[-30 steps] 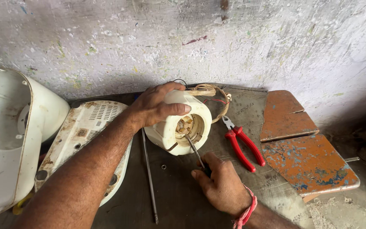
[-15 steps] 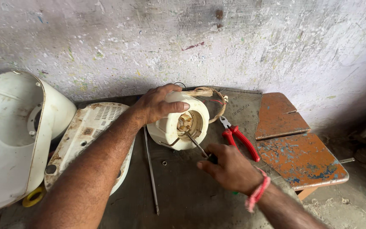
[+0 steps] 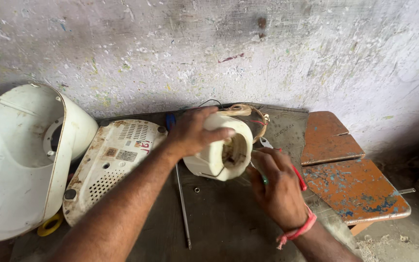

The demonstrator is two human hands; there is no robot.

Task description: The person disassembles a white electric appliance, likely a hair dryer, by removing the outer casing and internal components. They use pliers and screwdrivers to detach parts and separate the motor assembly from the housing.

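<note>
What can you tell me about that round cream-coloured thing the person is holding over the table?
The cream housing looks like plastic, drum-shaped, lying on its side with its round opening facing right. Brownish inner parts show inside it. Tan and red wires loop out behind it. The left hand grips it over the top, and the right hand is at the opening, seemingly holding a tool. It sits just above the dark table.
</note>
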